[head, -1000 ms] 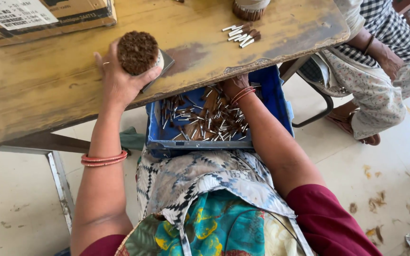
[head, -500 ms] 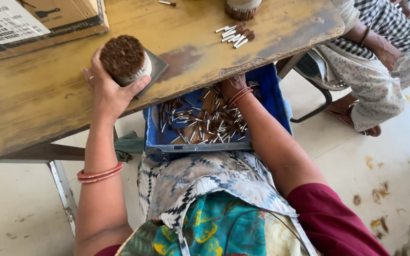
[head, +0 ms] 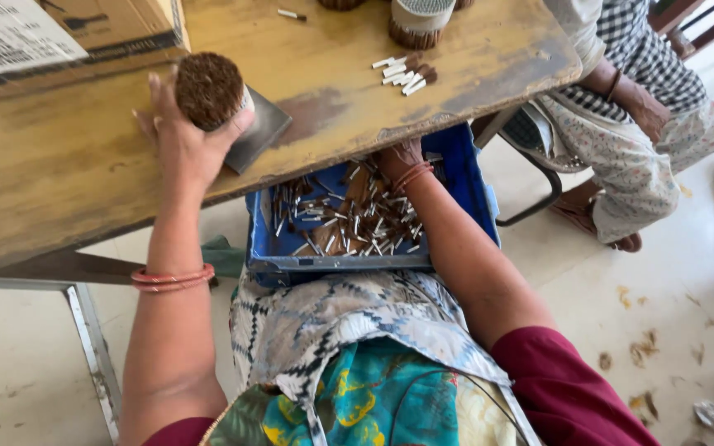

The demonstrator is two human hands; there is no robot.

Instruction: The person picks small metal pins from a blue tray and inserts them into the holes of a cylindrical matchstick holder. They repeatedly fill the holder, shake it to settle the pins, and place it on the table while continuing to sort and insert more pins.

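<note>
left hand (head: 182, 144) clasped round brown bundle (head: 209, 89) on tabletop (head: 68, 182); right hand (head: 398, 155) in blue crate (head: 464, 177), grip hidden, apparently gathering sticks.

The left hand (head: 182, 144) grips a round brown bundle of rolled sticks (head: 209, 89) upright on the wooden tabletop (head: 68, 177), beside a dark flat plate (head: 262, 136). At four o'clock of it, the right hand (head: 398, 157) reaches under the tabletop edge into a blue crate (head: 464, 177) of loose sticks (head: 349, 219) on the lap
</note>
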